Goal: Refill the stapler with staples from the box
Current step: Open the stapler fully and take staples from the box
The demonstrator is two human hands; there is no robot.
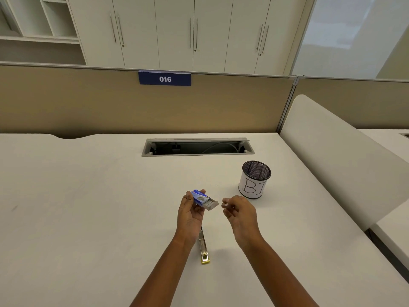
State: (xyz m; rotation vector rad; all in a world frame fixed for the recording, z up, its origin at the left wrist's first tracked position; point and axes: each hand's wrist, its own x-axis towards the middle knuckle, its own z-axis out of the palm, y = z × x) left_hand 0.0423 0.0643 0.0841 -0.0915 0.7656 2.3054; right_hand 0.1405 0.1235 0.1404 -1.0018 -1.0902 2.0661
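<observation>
My left hand (pixel 190 214) holds a small blue staple box (pixel 200 196) above the white desk (pixel 88 207). The box's grey inner tray (pixel 211 204) is slid partly out toward the right. My right hand (pixel 238 212) hovers just right of the tray, fingertips pinched together; whether they hold a staple strip is too small to tell. The stapler (pixel 204 248) lies on the desk below my left hand, opened out flat, its metal channel showing and a yellow end nearest me. My left wrist covers its far end.
A black mesh pen cup (pixel 254 180) wrapped in white paper with handwritten letters stands to the right of my hands. A cable slot (pixel 197 147) is open at the back of the desk. A beige partition (pixel 110 103) and a white side divider (pixel 343 156) border the desk.
</observation>
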